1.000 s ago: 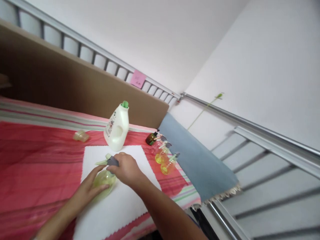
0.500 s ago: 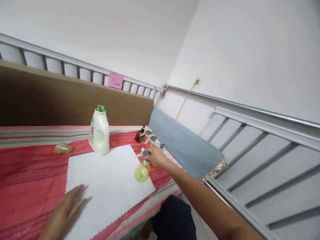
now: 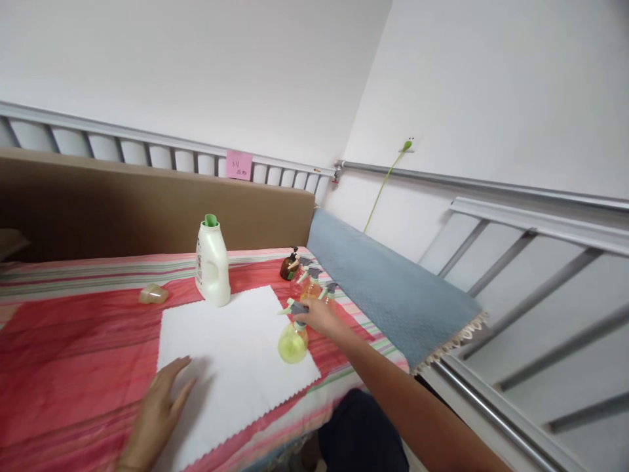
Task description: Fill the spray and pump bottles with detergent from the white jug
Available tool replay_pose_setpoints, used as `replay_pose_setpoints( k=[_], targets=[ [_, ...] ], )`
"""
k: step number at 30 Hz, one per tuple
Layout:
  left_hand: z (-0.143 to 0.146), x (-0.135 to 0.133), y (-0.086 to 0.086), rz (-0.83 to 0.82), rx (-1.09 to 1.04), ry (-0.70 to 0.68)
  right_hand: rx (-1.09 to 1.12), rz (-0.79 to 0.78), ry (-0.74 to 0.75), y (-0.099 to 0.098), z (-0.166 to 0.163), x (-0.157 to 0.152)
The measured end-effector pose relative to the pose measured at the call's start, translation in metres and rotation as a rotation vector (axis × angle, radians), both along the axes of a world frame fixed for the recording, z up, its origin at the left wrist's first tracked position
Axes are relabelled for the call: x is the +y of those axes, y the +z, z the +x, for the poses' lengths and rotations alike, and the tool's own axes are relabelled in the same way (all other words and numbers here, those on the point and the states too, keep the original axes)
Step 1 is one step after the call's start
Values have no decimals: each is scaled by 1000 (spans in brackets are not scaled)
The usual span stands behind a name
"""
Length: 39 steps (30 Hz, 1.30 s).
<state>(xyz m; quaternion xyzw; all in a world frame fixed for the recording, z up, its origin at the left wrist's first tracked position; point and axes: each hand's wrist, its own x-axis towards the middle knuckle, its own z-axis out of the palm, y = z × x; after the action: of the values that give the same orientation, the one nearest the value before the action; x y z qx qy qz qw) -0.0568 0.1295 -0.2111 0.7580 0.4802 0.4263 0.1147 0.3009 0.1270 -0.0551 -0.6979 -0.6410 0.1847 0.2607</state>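
My right hand (image 3: 320, 316) is closed round the grey spray head of a small yellow-green spray bottle (image 3: 293, 343), which stands at the right edge of a white cloth (image 3: 230, 357). My left hand (image 3: 156, 412) lies flat and open on the cloth's near left corner, fingers spread. Just behind the right hand stand two orange spray bottles (image 3: 312, 286) and a small brown pump bottle (image 3: 287, 265). A white detergent bottle with a green cap (image 3: 212, 263) stands upright at the cloth's far edge.
A red striped tablecloth (image 3: 73, 341) covers the table. A small pale cap or jar (image 3: 152, 294) lies left of the detergent bottle. A brown cardboard panel (image 3: 122, 203) stands behind, a blue cloth (image 3: 388, 288) hangs over a metal rail (image 3: 496, 413) at right.
The right hand carried the yellow-green spray bottle from the cloth's middle to its right edge. The left hand let go of it and now rests flat on the cloth. The view swung.
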Motion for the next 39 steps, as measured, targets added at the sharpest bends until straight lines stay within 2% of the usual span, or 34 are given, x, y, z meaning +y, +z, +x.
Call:
replay_pose_setpoints(
  k=[1, 4, 8, 10, 13, 17, 22, 32, 36, 39],
  targets=[
    [15, -2, 12, 53, -30, 0, 33, 4, 3, -3, 1, 1],
    [69, -4, 56, 60, -23, -111, 150, 31, 20, -14, 6, 1],
    [143, 11, 113, 59, 11, -355, 339, 85, 38, -31, 17, -10],
    [173, 23, 133, 25, 43, -461, 421, 106, 27, -42, 23, -19],
    [206, 39, 150, -97, 128, -569, 524, 133, 26, -57, 27, -28],
    [226, 46, 156, -172, 204, -543, 621, 172, 70, -71, 23, -27],
    [226, 42, 160, -196, 249, -478, 677, 214, 57, -76, 15, -19],
    [229, 33, 151, -172, 228, -351, 585, 298, -111, -89, -2, -19],
    [227, 31, 148, -163, 215, -348, 517, 295, -140, -84, -1, -23],
    [224, 32, 142, -152, 188, -370, 439, 310, -129, -68, 4, -28]
  ],
)
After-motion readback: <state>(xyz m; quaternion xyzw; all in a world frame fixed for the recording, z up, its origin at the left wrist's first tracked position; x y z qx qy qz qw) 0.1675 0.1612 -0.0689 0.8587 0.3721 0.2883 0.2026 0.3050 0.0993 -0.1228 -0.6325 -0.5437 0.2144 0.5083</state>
